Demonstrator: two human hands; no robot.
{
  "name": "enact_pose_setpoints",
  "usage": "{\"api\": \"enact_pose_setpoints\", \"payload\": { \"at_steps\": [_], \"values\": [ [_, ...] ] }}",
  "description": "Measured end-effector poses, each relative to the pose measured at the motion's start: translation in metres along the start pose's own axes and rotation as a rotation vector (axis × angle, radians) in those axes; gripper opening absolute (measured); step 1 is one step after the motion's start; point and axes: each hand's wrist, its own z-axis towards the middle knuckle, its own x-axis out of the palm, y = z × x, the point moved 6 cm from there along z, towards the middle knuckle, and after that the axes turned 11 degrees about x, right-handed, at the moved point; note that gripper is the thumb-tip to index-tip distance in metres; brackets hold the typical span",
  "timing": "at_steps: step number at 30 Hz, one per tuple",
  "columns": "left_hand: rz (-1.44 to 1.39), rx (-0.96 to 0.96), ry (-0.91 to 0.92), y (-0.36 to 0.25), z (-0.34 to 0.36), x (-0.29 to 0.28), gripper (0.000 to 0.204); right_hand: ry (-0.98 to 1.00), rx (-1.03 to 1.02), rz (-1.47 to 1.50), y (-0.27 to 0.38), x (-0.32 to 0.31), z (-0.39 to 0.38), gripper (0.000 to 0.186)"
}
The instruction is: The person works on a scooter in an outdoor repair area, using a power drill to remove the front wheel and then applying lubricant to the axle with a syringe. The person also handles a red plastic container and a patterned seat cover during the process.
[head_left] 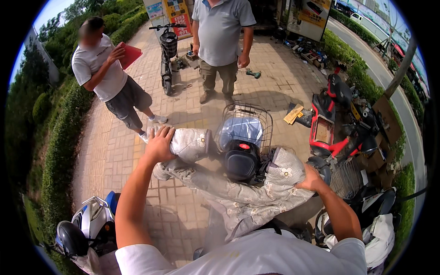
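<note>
A pale quilted windshield cover (233,195) with a flower pattern drapes over the front of the scooter I am at. My left hand (161,143) is closed over the outer end of its left handlebar mitt (191,143). On the other side, my right hand (310,178) grips the edge of the right mitt (288,168); its fingers are partly hidden by the cloth. Between the mitts sits the black dashboard housing (241,160) with a red badge. Ahead of that, a wire basket (247,120) holds a light blue plastic sheet or bag.
Two people stand ahead: one in a grey shirt (223,36), another at left holding a red folder (130,56). A small black scooter (167,55) stands between them. Red scooter parts (323,126) and scrap crowd the right side. A parked white-and-blue scooter (94,217) is at lower left.
</note>
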Motion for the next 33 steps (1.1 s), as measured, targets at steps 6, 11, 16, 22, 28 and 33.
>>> {"api": "enact_pose_setpoints", "payload": {
  "at_steps": [6, 11, 16, 22, 28, 33],
  "values": [
    [0.035, 0.038, -0.004, -0.002, 0.017, -0.002, 0.103, 0.124, 0.241, -0.038, 0.002, -0.006, -0.013, 0.081],
    [0.03, 0.027, 0.012, 0.004, 0.049, -0.006, 0.1, 0.039, 0.224, -0.045, -0.01, -0.001, 0.006, 0.078],
    [-0.031, -0.011, 0.038, 0.017, 0.067, 0.001, 0.104, 0.08, 0.281, -0.062, 0.006, -0.011, 0.022, 0.077],
    [-0.074, -0.065, 0.037, 0.019, 0.06, -0.001, 0.107, 0.092, 0.247, -0.056, 0.005, -0.012, 0.024, 0.08],
    [-0.077, -0.118, 0.082, 0.025, 0.043, 0.011, 0.109, 0.086, 0.03, 0.05, 0.014, -0.009, 0.034, 0.091],
    [-0.088, -0.093, 0.034, 0.025, 0.044, 0.015, 0.106, 0.098, 0.049, 0.077, -0.002, -0.003, 0.047, 0.091]
  ]
}}
